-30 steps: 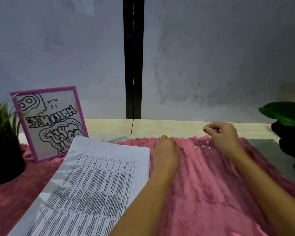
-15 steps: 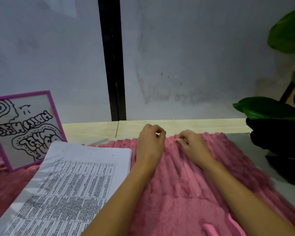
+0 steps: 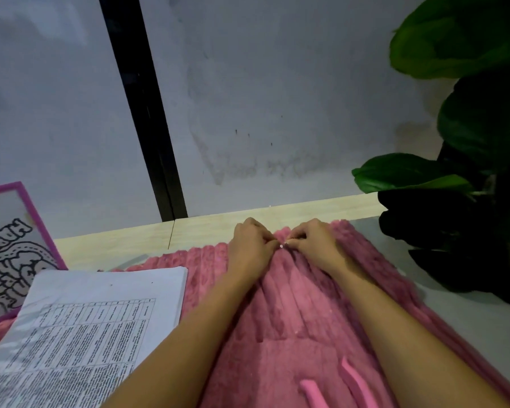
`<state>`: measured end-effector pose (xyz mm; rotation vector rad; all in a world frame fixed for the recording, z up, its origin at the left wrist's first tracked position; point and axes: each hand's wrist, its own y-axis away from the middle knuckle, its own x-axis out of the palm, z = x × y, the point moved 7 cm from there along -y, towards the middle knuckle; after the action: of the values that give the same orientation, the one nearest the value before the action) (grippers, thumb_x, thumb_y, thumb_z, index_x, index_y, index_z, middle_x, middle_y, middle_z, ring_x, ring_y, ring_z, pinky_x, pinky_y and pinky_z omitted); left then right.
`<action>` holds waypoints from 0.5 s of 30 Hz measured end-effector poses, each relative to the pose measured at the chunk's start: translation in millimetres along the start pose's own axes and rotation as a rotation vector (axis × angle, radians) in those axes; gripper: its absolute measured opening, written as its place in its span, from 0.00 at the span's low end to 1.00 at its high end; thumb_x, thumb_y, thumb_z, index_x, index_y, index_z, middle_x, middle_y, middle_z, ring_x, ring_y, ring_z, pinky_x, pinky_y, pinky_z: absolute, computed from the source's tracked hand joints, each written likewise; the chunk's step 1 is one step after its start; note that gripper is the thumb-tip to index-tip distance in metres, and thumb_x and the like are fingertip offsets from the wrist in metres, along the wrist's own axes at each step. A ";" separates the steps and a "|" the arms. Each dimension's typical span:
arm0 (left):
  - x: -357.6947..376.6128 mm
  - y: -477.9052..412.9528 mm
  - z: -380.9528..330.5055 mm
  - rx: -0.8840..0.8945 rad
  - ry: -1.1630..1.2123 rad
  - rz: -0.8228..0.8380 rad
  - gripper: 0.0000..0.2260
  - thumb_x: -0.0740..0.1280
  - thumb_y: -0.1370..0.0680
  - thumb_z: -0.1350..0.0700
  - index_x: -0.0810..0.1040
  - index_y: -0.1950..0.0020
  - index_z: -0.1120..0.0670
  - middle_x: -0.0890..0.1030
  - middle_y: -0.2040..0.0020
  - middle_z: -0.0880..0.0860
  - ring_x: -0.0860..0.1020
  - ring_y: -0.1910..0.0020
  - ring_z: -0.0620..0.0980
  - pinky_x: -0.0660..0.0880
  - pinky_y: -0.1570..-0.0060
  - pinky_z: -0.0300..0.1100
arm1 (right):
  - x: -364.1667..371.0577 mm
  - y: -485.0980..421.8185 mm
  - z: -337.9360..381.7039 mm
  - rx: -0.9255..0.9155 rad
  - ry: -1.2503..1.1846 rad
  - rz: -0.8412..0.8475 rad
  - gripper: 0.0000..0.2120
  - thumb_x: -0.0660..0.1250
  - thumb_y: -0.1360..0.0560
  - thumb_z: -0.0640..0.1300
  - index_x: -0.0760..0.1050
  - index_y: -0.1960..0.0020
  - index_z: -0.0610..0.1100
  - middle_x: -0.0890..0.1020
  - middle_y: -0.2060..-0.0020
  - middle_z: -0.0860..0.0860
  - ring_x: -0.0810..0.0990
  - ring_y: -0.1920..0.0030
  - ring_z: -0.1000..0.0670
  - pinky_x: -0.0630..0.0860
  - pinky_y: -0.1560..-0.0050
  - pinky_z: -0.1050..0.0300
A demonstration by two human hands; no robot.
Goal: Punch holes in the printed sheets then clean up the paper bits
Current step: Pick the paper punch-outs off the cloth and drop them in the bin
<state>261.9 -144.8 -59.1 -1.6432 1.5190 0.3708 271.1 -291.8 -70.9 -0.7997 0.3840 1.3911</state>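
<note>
A second ago our right hand [image 3: 312, 244] was out toward the right side of the desk [image 3: 115, 242], beside a loose scatter of white paper bits on the pink mat [image 3: 292, 313], while our left hand [image 3: 252, 245] waited apart from it as a closed fist. Now the two hands meet near the desk's back edge, fingertips almost touching. The scatter no longer shows on the mat. We see only one paper bit [image 3: 281, 246], a white speck right where the fingertips come together.

Our right hand has thumb and forefinger closed to a fine pinch at that speck. The left hand's fingers are curled in tight; what lies inside them is hidden, so we cannot tell whether it holds gathered bits.

The printed sheets [image 3: 95, 328] lie stacked on the left part of the desk, partly over the mat, untouched by either hand. We cannot make out punched holes in them from here.

We judge the clean-up well under way, with the bits being passed or swept into one hand. The risk is the mat's deep pile, where a small bit could sink out of sight.
</note>
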 end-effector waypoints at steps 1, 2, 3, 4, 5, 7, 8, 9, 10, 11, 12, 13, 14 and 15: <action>2.2 -0.2 0.1 0.001 -0.004 0.006 0.05 0.71 0.27 0.55 0.87 0.54 0.52 0.75 0.52 0.50 0.72 0.47 0.51 0.70 0.52 0.44 | 0.8 0.3 0.2 -0.002 0.004 0.015 0.03 0.73 0.30 0.37 0.86 0.59 0.43 0.86 0.64 0.49 0.82 0.62 0.52 0.79 0.56 0.55; 4.4 -0.3 0.0 0.003 -0.014 0.018 0.06 0.71 0.26 0.55 0.87 0.54 0.52 0.75 0.51 0.49 0.71 0.46 0.51 0.68 0.53 0.41 | 1.5 0.5 0.7 -0.009 0.015 0.026 0.03 0.74 0.30 0.37 0.86 0.58 0.43 0.86 0.64 0.49 0.82 0.62 0.52 0.79 0.56 0.55; 5.9 -0.4 -0.2 0.005 -0.023 0.025 0.06 0.70 0.26 0.55 0.87 0.53 0.52 0.75 0.50 0.50 0.71 0.46 0.50 0.67 0.53 0.40 | 1.9 0.5 1.3 -0.013 0.028 0.032 0.03 0.74 0.29 0.37 0.87 0.58 0.43 0.86 0.64 0.49 0.82 0.62 0.52 0.79 0.56 0.55; 6.7 -0.6 -0.2 0.009 -0.031 0.025 0.06 0.70 0.25 0.54 0.87 0.53 0.52 0.75 0.50 0.50 0.70 0.46 0.50 0.66 0.54 0.39 | 2.1 0.3 1.9 -0.015 0.037 0.038 0.03 0.74 0.29 0.37 0.87 0.57 0.43 0.86 0.63 0.49 0.82 0.61 0.52 0.80 0.56 0.54; 6.7 -1.1 -1.0 0.021 -0.047 0.022 0.06 0.70 0.25 0.54 0.86 0.53 0.52 0.75 0.49 0.50 0.70 0.46 0.50 0.66 0.54 0.39 | 2.1 0.0 2.1 -0.016 0.042 0.043 0.03 0.74 0.29 0.38 0.86 0.57 0.43 0.86 0.63 0.49 0.82 0.61 0.52 0.80 0.55 0.54; 7.4 -1.5 -5.7 0.071 -0.130 0.029 0.07 0.68 0.24 0.53 0.86 0.52 0.52 0.75 0.47 0.49 0.70 0.45 0.50 0.65 0.55 0.39 | 1.6 0.7 3.9 -0.030 0.071 0.055 0.04 0.73 0.28 0.38 0.86 0.56 0.43 0.86 0.61 0.49 0.82 0.60 0.51 0.79 0.54 0.54; 9.0 -1.3 -7.6 0.099 -0.185 0.041 0.08 0.67 0.23 0.52 0.85 0.51 0.52 0.75 0.46 0.49 0.70 0.44 0.50 0.65 0.55 0.39 | 1.1 2.0 6.1 -0.044 0.100 0.061 0.04 0.72 0.27 0.39 0.86 0.55 0.43 0.86 0.60 0.49 0.82 0.59 0.51 0.78 0.54 0.55; 10.2 -1.0 -8.8 0.123 -0.227 0.052 0.09 0.66 0.22 0.51 0.85 0.50 0.52 0.75 0.45 0.49 0.70 0.44 0.50 0.67 0.54 0.40 | 1.2 3.0 7.8 -0.059 0.136 0.067 0.05 0.71 0.27 0.39 0.86 0.56 0.43 0.85 0.60 0.49 0.81 0.59 0.50 0.77 0.55 0.55; 10.7 -0.8 -9.7 0.138 -0.255 0.061 0.09 0.66 0.22 0.51 0.85 0.49 0.52 0.75 0.45 0.49 0.70 0.44 0.50 0.68 0.53 0.41 | 1.4 4.2 9.7 -0.074 0.174 0.069 0.06 0.69 0.26 0.39 0.85 0.57 0.43 0.85 0.60 0.49 0.80 0.59 0.50 0.76 0.56 0.55; 10.6 -0.5 -11.0 0.150 -0.276 0.067 0.10 0.65 0.21 0.51 0.84 0.49 0.52 0.75 0.44 0.49 0.70 0.44 0.51 0.70 0.51 0.42 | 1.9 5.0 11.2 -0.082 0.214 0.068 0.07 0.67 0.25 0.38 0.83 0.59 0.44 0.83 0.61 0.50 0.79 0.60 0.50 0.75 0.58 0.55; 11.0 -0.2 -12.9 0.169 -0.306 0.074 0.10 0.64 0.20 0.51 0.83 0.48 0.53 0.75 0.44 0.49 0.70 0.44 0.51 0.70 0.51 0.44 | 2.5 6.1 12.3 -0.081 0.256 0.068 0.09 0.65 0.24 0.38 0.79 0.61 0.46 0.81 0.62 0.50 0.78 0.61 0.49 0.74 0.60 0.54; 12.3 0.2 -16.1 0.196 -0.349 0.083 0.11 0.62 0.20 0.52 0.82 0.48 0.54 0.75 0.44 0.50 0.70 0.45 0.52 0.70 0.50 0.45 | 3.7 6.6 12.7 -0.074 0.300 0.074 0.12 0.63 0.23 0.37 0.74 0.63 0.47 0.78 0.62 0.51 0.76 0.61 0.49 0.73 0.61 0.52; 14.1 0.7 -19.4 0.226 -0.390 0.094 0.11 0.60 0.20 0.53 0.81 0.48 0.56 0.76 0.45 0.51 0.70 0.45 0.53 0.69 0.50 0.45 | 5.4 7.2 13.1 -0.067 0.343 0.085 0.13 0.61 0.22 0.37 0.69 0.64 0.48 0.75 0.62 0.51 0.74 0.62 0.48 0.72 0.62 0.50; 15.7 1.3 -21.6 0.246 -0.411 0.104 0.11 0.59 0.20 0.54 0.79 0.49 0.57 0.76 0.45 0.52 0.71 0.46 0.54 0.69 0.50 0.46 | 7.2 7.8 12.7 -0.062 0.372 0.095 0.14 0.60 0.21 0.37 0.65 0.64 0.49 0.72 0.62 0.52 0.73 0.61 0.48 0.69 0.63 0.50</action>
<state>257.3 -171.1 -57.7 -1.2116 1.2822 0.5200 262.2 -278.0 -69.1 -1.1075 0.6763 1.3459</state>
